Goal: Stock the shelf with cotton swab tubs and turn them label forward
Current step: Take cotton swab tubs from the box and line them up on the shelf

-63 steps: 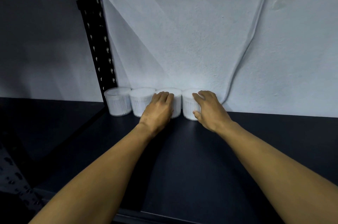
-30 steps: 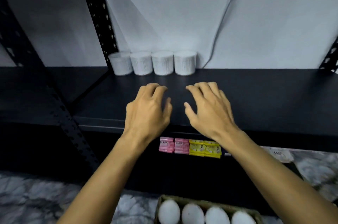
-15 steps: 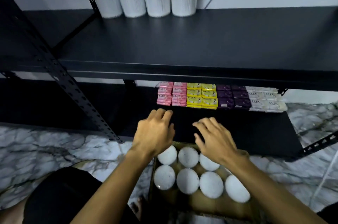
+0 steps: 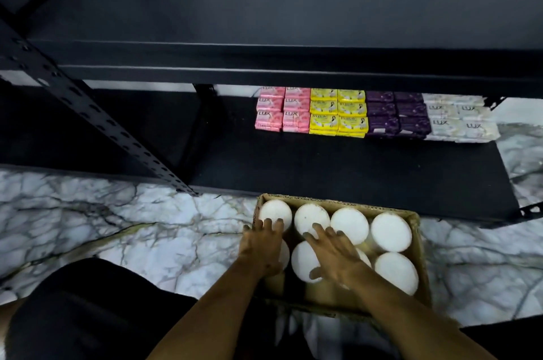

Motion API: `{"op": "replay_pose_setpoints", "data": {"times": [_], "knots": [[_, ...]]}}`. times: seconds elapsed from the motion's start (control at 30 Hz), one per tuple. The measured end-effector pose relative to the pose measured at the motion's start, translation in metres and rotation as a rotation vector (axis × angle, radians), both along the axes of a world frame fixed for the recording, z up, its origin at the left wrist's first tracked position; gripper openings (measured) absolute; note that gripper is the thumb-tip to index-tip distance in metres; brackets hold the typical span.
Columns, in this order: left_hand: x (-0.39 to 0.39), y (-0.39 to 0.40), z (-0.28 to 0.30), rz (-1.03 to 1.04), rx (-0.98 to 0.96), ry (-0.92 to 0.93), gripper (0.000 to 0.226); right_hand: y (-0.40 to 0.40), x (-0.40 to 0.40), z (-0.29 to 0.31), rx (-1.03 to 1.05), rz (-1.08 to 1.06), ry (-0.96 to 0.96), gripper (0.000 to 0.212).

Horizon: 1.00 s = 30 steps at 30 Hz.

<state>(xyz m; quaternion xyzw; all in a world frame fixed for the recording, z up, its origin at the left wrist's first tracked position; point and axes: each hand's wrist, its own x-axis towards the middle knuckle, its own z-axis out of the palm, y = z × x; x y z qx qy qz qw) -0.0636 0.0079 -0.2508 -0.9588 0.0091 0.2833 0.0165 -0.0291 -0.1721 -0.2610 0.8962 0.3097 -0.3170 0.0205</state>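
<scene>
A cardboard box (image 4: 416, 230) on the marble floor holds several white-lidded cotton swab tubs (image 4: 390, 231), seen from above. My left hand (image 4: 263, 245) reaches into the box's left side, fingers spread over the lids of the two left tubs. My right hand (image 4: 333, 256) lies over the middle tubs with its fingers straight and spread, touching a lid (image 4: 305, 267). Neither hand grips a tub. The dark upper shelf (image 4: 264, 6) fills the top of the view; the tubs placed on it are out of sight.
The lower shelf (image 4: 323, 165) carries rows of soap bars (image 4: 338, 112) in pink, yellow, purple and white at the back. A black perforated upright (image 4: 97, 121) slants down on the left. My dark-clothed knee (image 4: 88, 309) is at the lower left.
Both hands left the tubs on the upper shelf, drew back and came down onto the tubs in the box. The view tilted down, so the shelved tubs dropped out of sight.
</scene>
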Motion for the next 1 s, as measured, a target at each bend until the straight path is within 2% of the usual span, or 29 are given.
{"op": "replay_pose_setpoints", "data": {"times": [0.2, 0.3, 0.4, 0.53, 0.67, 0.73, 0.83, 0.93, 1.0], "knots": [[-0.005, -0.009, -0.031, -0.047, 0.126, 0.061, 0.095, 0.014, -0.008, -0.018, -0.094, 0.078, -0.055, 0.101], [-0.008, -0.015, -0.036, -0.008, 0.134, 0.018, 0.076, 0.016, -0.011, -0.024, -0.097, 0.053, -0.030, 0.109], [-0.014, -0.016, -0.043, 0.006, 0.131, 0.017, 0.055, 0.014, -0.016, -0.048, -0.011, -0.041, -0.041, 0.107], [-0.020, -0.012, -0.067, -0.003, 0.054, -0.100, 0.056, 0.013, -0.023, -0.059, 0.009, -0.055, -0.057, 0.097], [-0.016, -0.012, -0.062, 0.018, 0.053, -0.015, 0.063, 0.009, -0.028, -0.071, 0.074, -0.038, -0.041, 0.102], [-0.012, -0.012, -0.057, 0.019, 0.028, -0.016, 0.072, 0.010, -0.026, -0.053, 0.131, -0.058, -0.064, 0.105], [-0.009, -0.007, -0.052, 0.053, -0.045, 0.036, 0.093, 0.011, -0.017, -0.021, 0.186, -0.069, -0.007, 0.092], [-0.006, -0.001, -0.039, 0.097, -0.133, 0.054, 0.090, 0.008, -0.006, -0.001, 0.152, -0.060, 0.037, 0.091], [-0.003, 0.002, -0.027, 0.065, -0.119, 0.070, 0.090, 0.007, -0.003, 0.007, 0.148, -0.042, 0.037, 0.094]]}}
